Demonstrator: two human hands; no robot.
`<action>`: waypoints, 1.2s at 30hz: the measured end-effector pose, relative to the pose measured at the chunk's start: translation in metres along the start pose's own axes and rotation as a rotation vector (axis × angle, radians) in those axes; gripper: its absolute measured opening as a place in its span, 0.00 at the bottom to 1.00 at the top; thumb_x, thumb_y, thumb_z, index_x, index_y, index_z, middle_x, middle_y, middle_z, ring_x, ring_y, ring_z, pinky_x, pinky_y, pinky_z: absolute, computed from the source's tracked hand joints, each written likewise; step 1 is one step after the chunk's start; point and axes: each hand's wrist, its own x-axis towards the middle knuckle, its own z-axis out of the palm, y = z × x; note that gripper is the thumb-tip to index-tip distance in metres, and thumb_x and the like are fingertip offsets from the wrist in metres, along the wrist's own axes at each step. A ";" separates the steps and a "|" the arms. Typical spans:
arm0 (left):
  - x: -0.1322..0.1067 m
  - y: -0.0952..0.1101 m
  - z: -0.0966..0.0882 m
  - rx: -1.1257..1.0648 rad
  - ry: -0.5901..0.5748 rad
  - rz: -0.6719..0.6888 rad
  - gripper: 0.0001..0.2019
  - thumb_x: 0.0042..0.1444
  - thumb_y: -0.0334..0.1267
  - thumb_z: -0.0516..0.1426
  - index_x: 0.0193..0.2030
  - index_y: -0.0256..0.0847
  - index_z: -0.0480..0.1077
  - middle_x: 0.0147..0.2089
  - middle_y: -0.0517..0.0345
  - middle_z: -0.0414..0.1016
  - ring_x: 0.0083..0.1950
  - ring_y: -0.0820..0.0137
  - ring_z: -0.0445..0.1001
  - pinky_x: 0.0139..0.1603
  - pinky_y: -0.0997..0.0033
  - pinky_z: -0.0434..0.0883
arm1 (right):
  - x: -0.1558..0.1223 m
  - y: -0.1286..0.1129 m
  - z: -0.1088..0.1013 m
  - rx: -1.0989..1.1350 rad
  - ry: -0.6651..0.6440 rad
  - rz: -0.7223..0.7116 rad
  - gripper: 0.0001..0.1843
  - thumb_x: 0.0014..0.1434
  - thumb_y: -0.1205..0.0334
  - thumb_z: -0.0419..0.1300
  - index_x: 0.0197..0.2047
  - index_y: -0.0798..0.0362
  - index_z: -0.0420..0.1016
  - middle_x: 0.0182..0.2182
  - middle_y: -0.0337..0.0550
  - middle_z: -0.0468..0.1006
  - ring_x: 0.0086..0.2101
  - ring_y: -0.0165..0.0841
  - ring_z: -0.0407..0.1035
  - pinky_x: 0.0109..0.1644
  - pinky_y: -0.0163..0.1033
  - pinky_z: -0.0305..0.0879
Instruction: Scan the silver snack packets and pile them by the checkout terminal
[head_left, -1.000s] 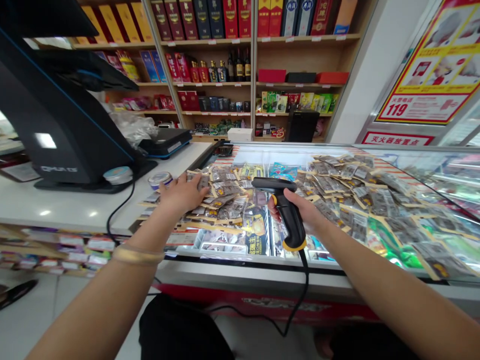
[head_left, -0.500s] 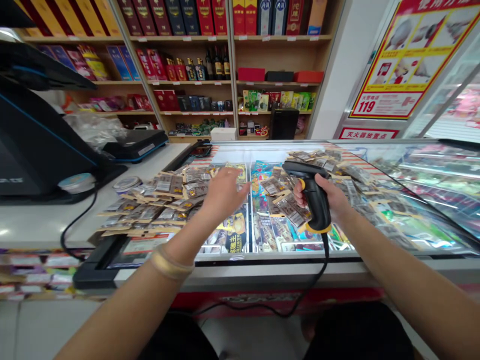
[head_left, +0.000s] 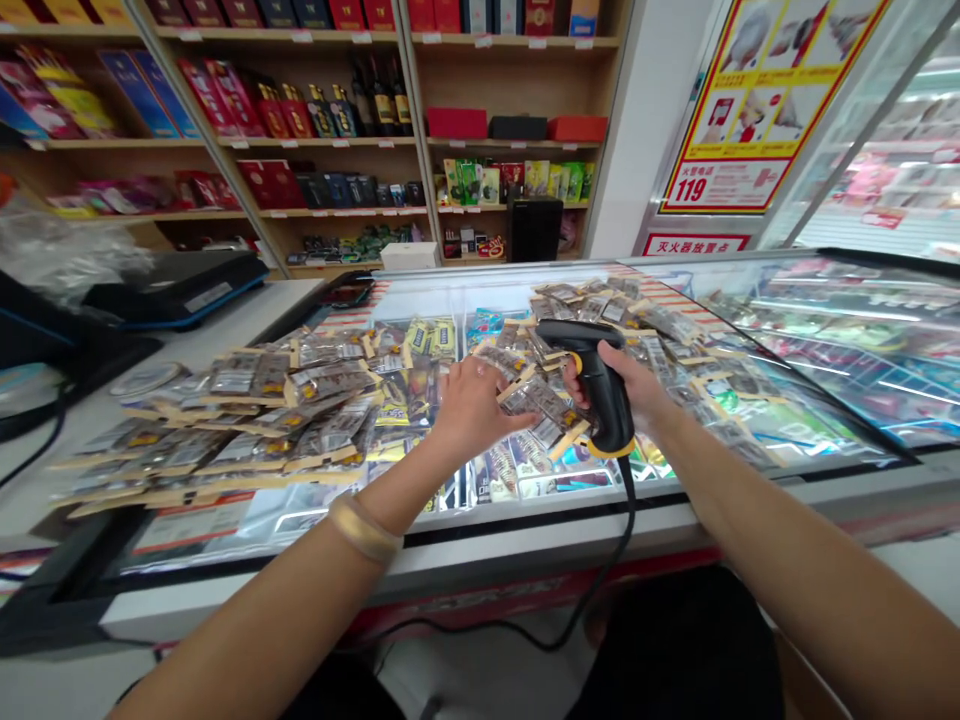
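Observation:
My right hand (head_left: 637, 385) is wrapped round the grip of a black and yellow barcode scanner (head_left: 604, 385), its head turned to the left. A cable hangs from the scanner's base. My left hand (head_left: 476, 400) reaches over the glass lid with thumb and fingers apart, beside a clear-fronted snack packet (head_left: 536, 400) with tan edges. Whether the fingertips touch a packet is hidden from me. A gold bangle (head_left: 364, 525) circles my left wrist. To the left lies a heaped pile of similar packets (head_left: 247, 400); more packets (head_left: 667, 320) are spread on the right.
The packets rest on a glass-topped freezer (head_left: 420, 295), with colourful wrapped goods visible beneath. A black scale (head_left: 180, 290) and a round tin (head_left: 150, 378) stand on the left counter. Shelves (head_left: 322, 145) of boxes and bottles line the back. The scanner's cable (head_left: 555, 640) droops in front.
My left hand has moved right, from near the left pile towards the packets by the scanner. My right hand still holds the scanner. The camera view has shifted right and down.

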 end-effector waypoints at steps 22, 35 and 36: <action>0.007 -0.018 -0.002 -1.349 0.275 -0.333 0.14 0.40 0.40 0.65 0.35 0.36 0.75 0.33 0.57 0.79 0.39 0.69 0.76 0.45 0.70 0.68 | -0.011 0.001 0.008 0.000 -0.148 -0.060 0.24 0.49 0.39 0.61 0.30 0.54 0.68 0.25 0.42 0.68 0.25 0.30 0.60 0.28 0.36 0.59; 0.001 -0.016 -0.001 -0.955 0.230 -0.156 0.17 0.48 0.40 0.59 0.45 0.35 0.75 0.45 0.50 0.79 0.42 0.65 0.76 0.46 0.66 0.70 | -0.011 0.004 0.019 -0.020 -0.187 -0.017 0.25 0.47 0.39 0.63 0.31 0.55 0.69 0.23 0.41 0.67 0.25 0.29 0.61 0.29 0.35 0.59; 0.001 -0.016 -0.001 -0.943 0.230 -0.148 0.18 0.49 0.40 0.58 0.45 0.35 0.75 0.44 0.50 0.79 0.42 0.65 0.76 0.46 0.66 0.70 | -0.011 0.004 0.019 -0.023 -0.198 -0.025 0.25 0.47 0.39 0.63 0.31 0.55 0.68 0.23 0.41 0.67 0.25 0.29 0.61 0.29 0.35 0.58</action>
